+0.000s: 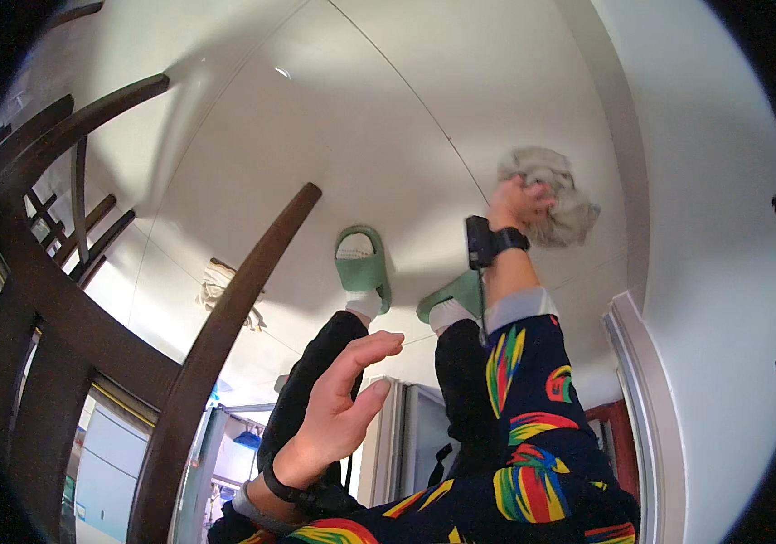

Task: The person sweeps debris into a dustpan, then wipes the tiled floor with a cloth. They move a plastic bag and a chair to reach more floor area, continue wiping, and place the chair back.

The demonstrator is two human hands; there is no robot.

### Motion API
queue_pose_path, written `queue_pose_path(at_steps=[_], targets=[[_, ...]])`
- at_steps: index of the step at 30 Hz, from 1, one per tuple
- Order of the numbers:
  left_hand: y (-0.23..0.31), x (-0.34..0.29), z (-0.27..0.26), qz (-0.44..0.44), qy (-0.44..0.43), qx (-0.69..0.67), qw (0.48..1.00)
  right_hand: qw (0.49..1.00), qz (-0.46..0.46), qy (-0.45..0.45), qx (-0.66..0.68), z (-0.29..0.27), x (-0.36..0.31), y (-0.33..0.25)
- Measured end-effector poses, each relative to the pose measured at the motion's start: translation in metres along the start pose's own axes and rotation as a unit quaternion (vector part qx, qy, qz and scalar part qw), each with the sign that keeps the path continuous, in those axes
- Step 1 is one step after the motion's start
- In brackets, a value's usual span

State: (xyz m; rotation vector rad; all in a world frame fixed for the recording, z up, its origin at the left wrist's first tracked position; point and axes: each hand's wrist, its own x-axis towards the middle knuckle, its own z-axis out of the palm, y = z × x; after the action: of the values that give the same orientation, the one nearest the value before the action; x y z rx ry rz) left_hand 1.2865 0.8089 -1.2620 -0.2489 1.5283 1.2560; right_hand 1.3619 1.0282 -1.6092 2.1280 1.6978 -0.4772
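Note:
On the pale tiled floor lies a crumpled beige-grey cloth, slightly blurred. My right hand presses down on it with fingers bent into its folds. A black device is strapped to that wrist. My left hand hangs in the air over my knee, holding nothing. Its thumb and fingers are apart, and a black band circles the wrist. My feet wear green slippers, between the cloth and a dark wooden chair.
The dark wooden chair fills the left side, one leg reaching toward my feet. A second beige cloth lies on the floor behind that leg. A white wall with a grey baseboard runs along the right.

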Motion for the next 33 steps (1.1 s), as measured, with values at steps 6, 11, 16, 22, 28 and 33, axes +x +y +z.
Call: queue_pose_path(at_steps=[6,11,16,22,28,33], targets=[[0.018,-0.003,-0.032,0.075,0.044,-0.029,0.996,0.917,-0.395,0.044,0.033,0.023,-0.069,-0.180],[0.014,-0.007,-0.051,0.092,0.091,-0.104,0.986,0.745,-0.661,-0.050,-0.078,0.039,-0.112,-0.300],[0.007,-0.011,-0.048,0.083,0.079,-0.147,0.983,0.555,-0.801,-0.145,-0.173,0.074,-0.178,-0.252],[0.000,-0.013,-0.035,0.017,0.039,-0.139,0.989,0.537,-0.820,-0.131,-0.146,0.053,-0.114,-0.159],[-0.017,-0.013,-0.019,-0.019,0.020,-0.104,0.994,0.668,-0.741,-0.032,-0.065,0.019,-0.032,-0.092],[-0.028,-0.009,0.000,-0.054,-0.004,-0.112,0.992,0.688,-0.698,-0.119,-0.158,0.001,-0.015,0.021]])
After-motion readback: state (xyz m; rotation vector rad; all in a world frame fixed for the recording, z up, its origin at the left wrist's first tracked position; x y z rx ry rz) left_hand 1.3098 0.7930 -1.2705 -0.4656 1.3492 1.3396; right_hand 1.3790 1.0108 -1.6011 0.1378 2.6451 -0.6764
